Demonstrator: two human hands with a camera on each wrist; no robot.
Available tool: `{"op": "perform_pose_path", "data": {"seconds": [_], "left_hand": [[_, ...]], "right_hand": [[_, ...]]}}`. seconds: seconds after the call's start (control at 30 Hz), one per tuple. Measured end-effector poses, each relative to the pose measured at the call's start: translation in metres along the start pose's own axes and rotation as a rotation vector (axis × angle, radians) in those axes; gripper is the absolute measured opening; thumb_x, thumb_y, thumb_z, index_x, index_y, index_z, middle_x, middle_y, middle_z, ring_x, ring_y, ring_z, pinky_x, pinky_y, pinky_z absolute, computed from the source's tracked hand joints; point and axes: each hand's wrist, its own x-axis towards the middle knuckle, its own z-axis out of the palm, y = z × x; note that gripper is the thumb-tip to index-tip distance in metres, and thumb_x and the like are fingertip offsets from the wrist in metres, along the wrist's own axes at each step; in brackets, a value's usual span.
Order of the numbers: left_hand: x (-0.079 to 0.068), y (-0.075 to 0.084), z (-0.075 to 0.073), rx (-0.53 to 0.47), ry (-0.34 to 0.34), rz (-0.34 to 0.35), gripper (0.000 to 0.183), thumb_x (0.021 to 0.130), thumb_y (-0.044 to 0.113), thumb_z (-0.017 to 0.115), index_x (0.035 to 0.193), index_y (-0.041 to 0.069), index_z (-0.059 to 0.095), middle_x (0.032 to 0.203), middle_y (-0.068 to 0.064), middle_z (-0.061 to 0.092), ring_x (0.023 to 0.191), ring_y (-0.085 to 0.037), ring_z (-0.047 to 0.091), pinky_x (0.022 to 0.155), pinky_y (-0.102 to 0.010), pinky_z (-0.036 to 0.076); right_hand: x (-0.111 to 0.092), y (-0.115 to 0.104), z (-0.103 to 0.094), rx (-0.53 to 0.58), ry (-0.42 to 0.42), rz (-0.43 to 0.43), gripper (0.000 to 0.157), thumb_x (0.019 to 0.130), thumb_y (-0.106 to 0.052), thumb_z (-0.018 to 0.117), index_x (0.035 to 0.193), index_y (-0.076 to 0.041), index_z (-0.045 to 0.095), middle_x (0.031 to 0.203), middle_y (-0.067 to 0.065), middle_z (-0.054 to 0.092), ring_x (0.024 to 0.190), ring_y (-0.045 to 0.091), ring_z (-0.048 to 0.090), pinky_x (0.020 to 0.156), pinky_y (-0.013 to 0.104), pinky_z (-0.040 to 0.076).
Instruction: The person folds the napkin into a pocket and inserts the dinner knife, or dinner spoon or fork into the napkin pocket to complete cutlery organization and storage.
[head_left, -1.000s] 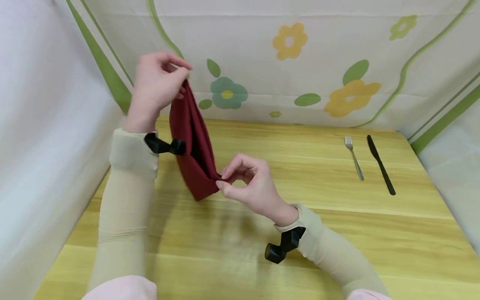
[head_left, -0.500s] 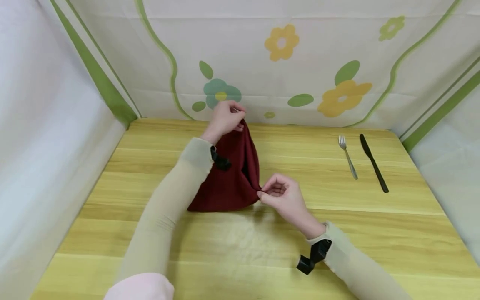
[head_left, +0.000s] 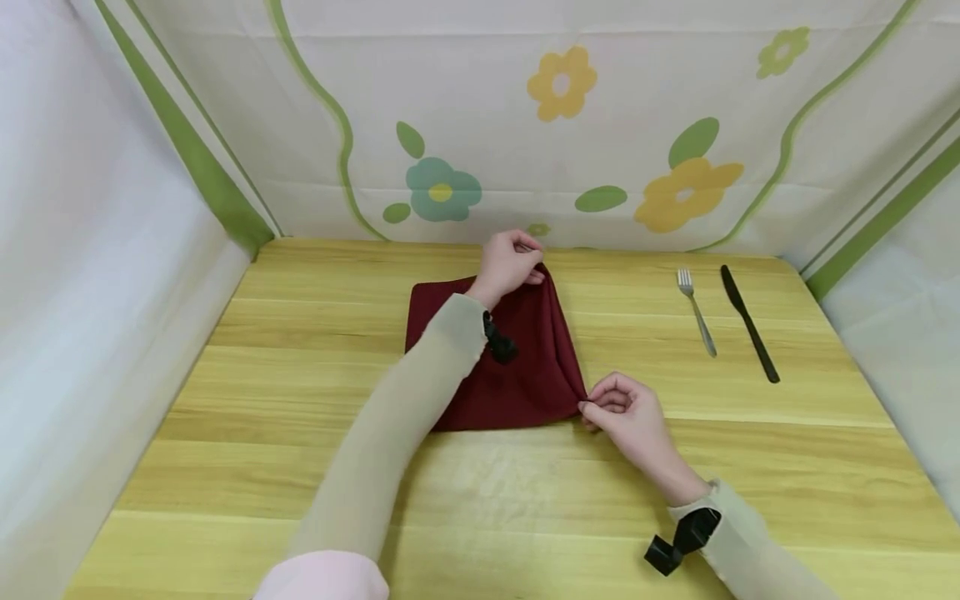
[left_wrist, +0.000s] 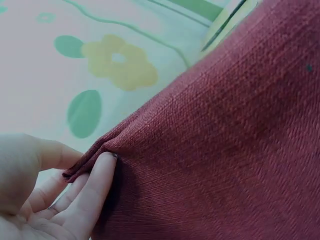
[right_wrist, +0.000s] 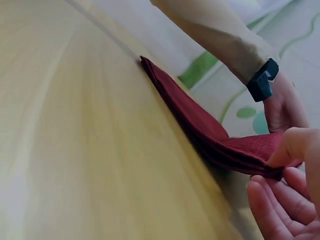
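A deep burgundy cloth (head_left: pixel 517 396), plain with a fine weave, shows mid-frame on a yellow surface (head_left: pixel 247 400) streaked with wood grain. Black wrist cameras (head_left: pixel 501 343) stand out against beige sleeves (head_left: pixel 386 433), with pink fabric (head_left: pixel 324 577) at the lower edge. At right, a silver fork (head_left: pixel 698 311) and black knife (head_left: pixel 750 323); above, a white backdrop (head_left: pixel 465 92) printed with orange-yellow and teal flowers and green leaves (head_left: pixel 600 199).

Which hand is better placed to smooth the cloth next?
Probably the left hand: it reaches over the cloth, while the right hand pinches a near corner from beside it. The left would first have to release its own pinch.
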Motion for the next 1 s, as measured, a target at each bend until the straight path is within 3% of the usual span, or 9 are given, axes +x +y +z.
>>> {"op": "perform_pose_path", "data": {"seconds": [0.27,0.4,0.53,0.63,0.83,1.0], "left_hand": [[-0.001,-0.027,0.030,-0.197,-0.013,-0.065,0.020,0.099,0.003,0.066,0.117,-0.006,0.066,0.098,-0.016,0.068,0.078,-0.028,0.073,0.070,-0.031,0.061],[-0.002,-0.040,0.037,-0.234,-0.038,-0.080,0.026,0.100,0.003,0.066,0.123,-0.008,0.064,0.104,-0.018,0.067,0.086,-0.033,0.073,0.074,-0.032,0.060],[-0.004,-0.047,0.038,-0.139,-0.155,-0.091,0.040,0.102,0.003,0.062,0.141,-0.004,0.055,0.117,-0.018,0.065,0.100,-0.031,0.071,0.084,-0.032,0.058],[-0.004,-0.050,0.038,-0.019,-0.229,-0.072,0.047,0.102,0.002,0.061,0.148,0.002,0.052,0.128,-0.016,0.063,0.109,-0.025,0.067,0.089,-0.030,0.055],[-0.005,-0.053,0.035,0.265,-0.329,0.066,0.044,0.103,0.007,0.062,0.147,0.007,0.055,0.141,-0.010,0.057,0.126,-0.021,0.055,0.098,-0.029,0.048],[-0.009,-0.048,0.027,0.317,-0.369,0.127,0.043,0.103,0.012,0.063,0.145,0.008,0.057,0.142,-0.010,0.057,0.124,-0.021,0.056,0.097,-0.027,0.047]], "right_hand": [[-0.008,0.003,-0.018,-0.046,-0.006,0.082,0.024,0.088,0.011,0.070,0.110,0.011,0.058,0.082,0.024,0.070,0.064,0.023,0.070,0.059,0.035,0.060],[-0.008,0.002,-0.023,-0.139,-0.022,0.085,0.028,0.094,-0.005,0.073,0.118,0.004,0.063,0.091,0.021,0.071,0.066,0.026,0.070,0.059,0.037,0.060],[-0.005,0.001,-0.027,-0.310,-0.013,0.076,0.035,0.092,-0.032,0.079,0.113,-0.005,0.071,0.094,0.012,0.071,0.067,0.023,0.070,0.056,0.032,0.057],[-0.002,0.001,-0.028,-0.448,0.000,0.050,0.036,0.085,-0.041,0.084,0.101,-0.010,0.075,0.087,0.005,0.070,0.068,0.020,0.067,0.056,0.028,0.052],[0.004,0.000,-0.027,-0.555,-0.036,-0.002,0.019,0.083,-0.024,0.088,0.082,-0.011,0.075,0.074,0.000,0.064,0.063,0.017,0.058,0.055,0.026,0.047],[0.007,-0.004,-0.029,-0.528,-0.092,0.012,0.010,0.089,-0.012,0.080,0.083,-0.007,0.073,0.068,0.002,0.064,0.056,0.016,0.057,0.048,0.026,0.045]]}}
